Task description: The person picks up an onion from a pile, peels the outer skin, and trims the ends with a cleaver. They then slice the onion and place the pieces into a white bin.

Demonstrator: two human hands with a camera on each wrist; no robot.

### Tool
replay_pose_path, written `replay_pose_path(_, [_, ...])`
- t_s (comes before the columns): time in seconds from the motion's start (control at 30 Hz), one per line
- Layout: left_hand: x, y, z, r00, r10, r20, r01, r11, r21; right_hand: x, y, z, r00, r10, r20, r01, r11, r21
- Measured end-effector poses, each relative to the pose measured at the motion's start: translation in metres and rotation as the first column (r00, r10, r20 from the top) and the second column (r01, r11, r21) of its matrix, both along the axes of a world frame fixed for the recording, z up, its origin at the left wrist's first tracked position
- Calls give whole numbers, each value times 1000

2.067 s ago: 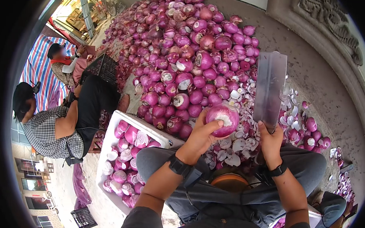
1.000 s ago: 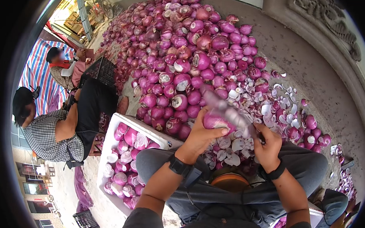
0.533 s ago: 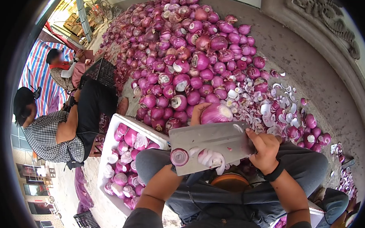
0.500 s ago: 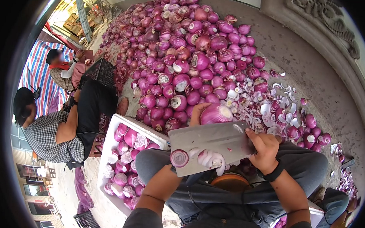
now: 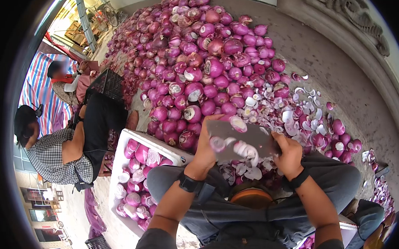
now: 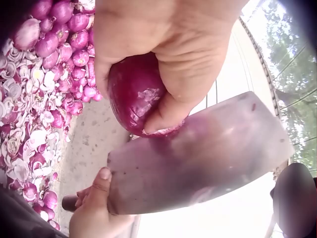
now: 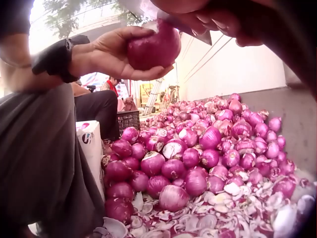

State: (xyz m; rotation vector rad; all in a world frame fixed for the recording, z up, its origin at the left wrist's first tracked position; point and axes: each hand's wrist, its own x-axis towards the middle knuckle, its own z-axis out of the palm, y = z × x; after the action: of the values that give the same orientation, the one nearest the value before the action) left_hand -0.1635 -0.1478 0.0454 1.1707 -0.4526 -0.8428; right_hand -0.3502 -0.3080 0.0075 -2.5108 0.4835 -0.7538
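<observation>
In the head view my left hand (image 5: 206, 144) grips a purple onion (image 5: 238, 124), whose pale cut end shows above the blade. The left wrist view has thumb and fingers curled round the onion (image 6: 136, 94). My right hand (image 5: 289, 156) holds a wide cleaver (image 5: 265, 142) by its handle, the blade flat and pointing left in front of the onion. Sliced onion pieces (image 5: 246, 151) lie against the blade, blurred at its left end. From the right wrist view, the onion (image 7: 154, 47) rests in the left palm (image 7: 106, 53) beside the blade.
A large heap of onions (image 5: 212, 68) spreads ahead, with peelings (image 5: 292, 116) at its right. A white box (image 5: 119, 159) of trimmed onions stands left of my knee. Two people sit at the left near a black crate (image 5: 105, 85). A curved wall base runs along the right.
The cleaver has swung from upright at the right to lying flat before the onion, which has lost its end. Lately the blade and left hand have shifted up, and cut pieces lie on the blade.
</observation>
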Motion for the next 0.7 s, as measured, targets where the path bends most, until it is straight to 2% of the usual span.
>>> replay_pose_path(0.07, [1,-2,-6,1000,-9,-26,10,1000,12,-2,-8,-12,998,-28,-61,29,999,18])
replay_pose_path(0.17, [-1,-3,-11,998,-41,-50,42,999,16,-9,-12,-21,999,-33,-25,34,999,26])
replay_pose_path(0.2, [-1,-2,-11,989,-94,-118,92,995,-26,-12,-16,-25,999,-41,-26,41,999,30])
replay_pose_path(0.23, [-1,0,-10,971,-149,-186,138,988,-69,-17,-23,-30,988,-86,-125,94,994,58])
replay_pose_path(0.27, [-6,2,6,961,-194,-197,195,981,-17,-23,-31,-35,967,-128,-223,149,986,81])
replay_pose_path(0.3, [-10,3,10,959,-203,-198,205,979,-13,-30,-38,-44,965,-136,-224,159,984,85])
replay_pose_path(0.37, [-10,3,14,932,-328,-155,323,945,-57,-37,-49,-60,775,-313,-549,435,895,103])
replay_pose_path(0.4, [-9,1,4,927,-324,-188,317,946,-66,-41,-50,-64,720,-360,-592,520,846,118])
replay_pose_path(0.43, [-9,0,1,926,-323,-193,316,946,-69,-45,-47,-64,717,-361,-596,520,847,114])
replay_pose_path(0.5, [-10,-4,-3,883,-324,-339,321,945,-68,-54,-44,-65,821,-370,-434,548,722,422])
replay_pose_path(0.53, [-10,-5,-10,870,-362,-334,343,932,-116,-56,-45,-67,853,-365,-373,518,681,517])
replay_pose_path(0.57, [-10,-6,-14,866,-369,-336,351,929,-115,-57,-47,-67,849,-372,-375,525,675,518])
replay_pose_path(0.63, [-13,-10,-21,812,-339,-474,317,940,-128,-57,-48,-63,850,-423,-315,527,682,507])
replay_pose_path(0.7, [-15,-18,-26,793,-397,-462,373,916,-147,-53,-41,-45,842,-466,-272,535,656,533])
